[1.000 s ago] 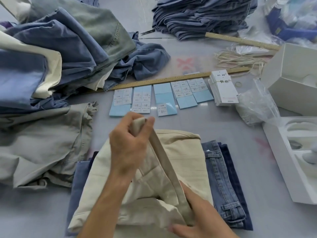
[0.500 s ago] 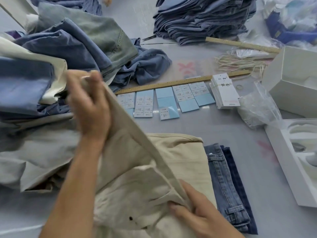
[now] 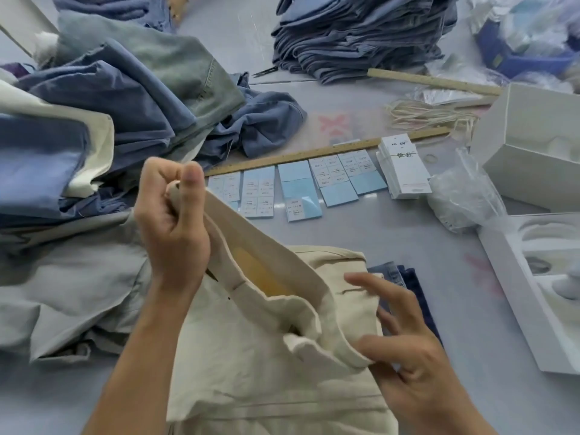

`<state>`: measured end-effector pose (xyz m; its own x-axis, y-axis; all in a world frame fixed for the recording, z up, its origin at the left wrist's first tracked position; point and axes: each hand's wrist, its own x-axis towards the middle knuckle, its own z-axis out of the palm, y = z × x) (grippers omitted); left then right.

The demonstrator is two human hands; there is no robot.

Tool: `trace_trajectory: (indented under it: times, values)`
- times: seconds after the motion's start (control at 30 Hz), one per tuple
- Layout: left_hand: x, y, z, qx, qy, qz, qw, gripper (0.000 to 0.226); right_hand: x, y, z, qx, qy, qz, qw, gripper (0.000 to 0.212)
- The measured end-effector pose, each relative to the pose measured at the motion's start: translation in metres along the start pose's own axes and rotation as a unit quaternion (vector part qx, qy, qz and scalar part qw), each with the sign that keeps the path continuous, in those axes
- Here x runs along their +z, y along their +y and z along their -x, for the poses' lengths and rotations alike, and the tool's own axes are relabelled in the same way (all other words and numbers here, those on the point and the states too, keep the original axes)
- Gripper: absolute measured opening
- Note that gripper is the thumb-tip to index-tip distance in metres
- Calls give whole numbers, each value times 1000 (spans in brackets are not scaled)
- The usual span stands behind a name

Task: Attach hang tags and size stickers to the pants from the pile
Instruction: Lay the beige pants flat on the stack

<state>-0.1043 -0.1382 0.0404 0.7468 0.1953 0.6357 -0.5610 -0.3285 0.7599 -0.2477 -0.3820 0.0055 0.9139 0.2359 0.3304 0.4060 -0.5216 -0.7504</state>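
Cream pants [image 3: 251, 356] lie in front of me on top of folded jeans [image 3: 416, 287]. My left hand [image 3: 172, 221] grips one end of the cream waistband and holds it up off the table. My right hand [image 3: 405, 350] has its fingers spread, and its thumb rests on the waistband's lower fold. Blue sheets of size stickers [image 3: 295, 186] lie in a row beyond the pants. A stack of white hang tags [image 3: 403, 166] sits to their right, with a bundle of cream strings [image 3: 430, 114] behind it.
A loose pile of blue, green and cream pants [image 3: 125, 98] fills the left, with grey pants [image 3: 62, 293] below it. Folded denim [image 3: 361, 32] is stacked at the back. A wooden ruler [image 3: 314, 155], a plastic bag [image 3: 464, 199] and white boxes [image 3: 533, 142] stand to the right.
My left hand has swung from the far left back toward the centre, still holding the waistband. My right hand has let go its grip and spread its fingers.
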Motion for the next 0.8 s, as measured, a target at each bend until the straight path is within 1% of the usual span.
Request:
trace_trajectory:
  times: [0.07, 0.1, 0.13, 0.17, 0.2, 0.23, 0.27, 0.3, 0.33, 0.37, 0.4, 0.43, 0.47, 0.5, 0.53, 0.57, 0.6, 0.63, 0.67, 0.7, 0.73, 0.77, 0.8]
  values:
    - [10, -7, -7, -76, -75, 66, 992, 37, 8, -10, -8, -47, 28, -78, 995, 35]
    - [22, -9, -7, -132, -127, 126, 975, 39, 13, -13, -12, -61, 36, -103, 992, 37]
    - [37, -11, -4, -202, -183, 191, 943, 40, 17, -14, -17, -68, 41, -122, 989, 39]
    - [53, -13, 2, -272, -245, 224, 903, 43, 19, -12, -23, -68, 41, -137, 987, 39]
    - [69, -16, 9, -319, -319, 209, 867, 49, 20, -10, -28, -69, 36, -144, 986, 39]
    - [84, -21, 19, -332, -402, 154, 839, 55, 19, -7, -33, -69, 30, -145, 987, 39]
    - [98, -27, 29, -327, -464, 95, 818, 58, 17, -2, -37, -66, 26, -143, 987, 39]
    - [109, -33, 39, -321, -492, 47, 808, 57, 14, 3, -37, -59, 27, -142, 988, 39]
    - [116, -37, 47, -319, -492, 16, 810, 57, 12, 9, -33, -50, 31, -145, 988, 40]
    - [121, -40, 53, -321, -463, -4, 826, 57, 9, 15, -26, -34, 35, -156, 987, 40]
    - [125, -41, 57, -322, -408, -16, 854, 58, 7, 22, -16, -4, 41, -181, 983, 37]
    - [129, -40, 61, -316, -356, -17, 879, 57, 5, 29, -2, 46, 57, -223, 972, 33]
    - [133, -37, 65, -302, -330, -11, 894, 55, 4, 36, 11, 121, 91, -281, 948, 33]
    - [136, -32, 71, -277, -344, -4, 897, 50, 4, 46, 24, 217, 142, -339, 904, 37]
    - [139, -27, 78, -243, -388, -7, 889, 44, 4, 56, 35, 321, 197, -379, 845, 42]
    - [139, -24, 86, -206, -437, -24, 875, 44, 4, 66, 47, 406, 247, -385, 791, 43]
    - [134, -23, 92, -171, -463, -51, 868, 47, 4, 75, 55, 465, 284, -360, 757, 39]
    - [124, -27, 97, -137, -449, -86, 879, 50, 4, 81, 57, 501, 299, -317, 748, 33]
    - [109, -32, 102, -104, -400, -123, 902, 50, 6, 84, 55, 510, 302, -269, 759, 29]
    - [91, -37, 109, -73, -334, -158, 926, 49, 9, 84, 52, 492, 295, -214, 791, 28]
    - [74, -41, 121, -45, -282, -187, 940, 48, 12, 84, 49, 445, 275, -150, 839, 30]
    - [59, -43, 141, -19, -266, -214, 940, 49, 18, 82, 45, 383, 251, -77, 886, 32]
    - [47, -42, 165, 14, -294, -247, 923, 52, 25, 79, 40, 320, 225, -4, 920, 31]
